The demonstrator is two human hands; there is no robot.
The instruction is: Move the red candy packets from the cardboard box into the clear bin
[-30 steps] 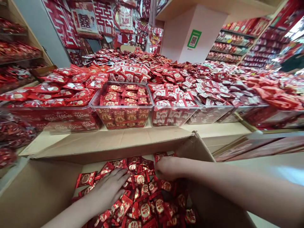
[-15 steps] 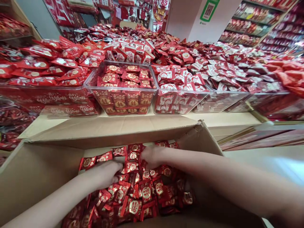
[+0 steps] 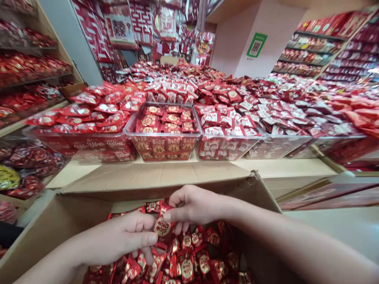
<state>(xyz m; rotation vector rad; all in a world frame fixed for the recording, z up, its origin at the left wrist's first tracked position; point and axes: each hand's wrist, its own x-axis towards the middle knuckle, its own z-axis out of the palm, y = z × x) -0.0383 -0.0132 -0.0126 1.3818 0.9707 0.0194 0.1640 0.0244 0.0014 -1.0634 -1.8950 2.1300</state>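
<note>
A red packet with a gold round print [image 3: 162, 226] hangs between my two hands above an open cardboard box [image 3: 79, 221]. My right hand [image 3: 191, 208] pinches its upper right side between thumb and fingers. At its left edge my left hand [image 3: 130, 236] is closed, the thumb on the packet's lower left. Many red and gold packets [image 3: 187, 268] lie loose in the box below, partly hidden by my hands and forearms.
Behind the box, clear plastic bins [image 3: 164, 135] of red packets stand in a row on a pale shelf [image 3: 284, 162]. More packets pile up behind them. Stocked shelves [image 3: 35, 77] rise at the left, and a white pillar [image 3: 237, 43] stands behind.
Both hands have risen from the packets in the box and come together, with a red packet now between them. The camera view has tilted up a little.
</note>
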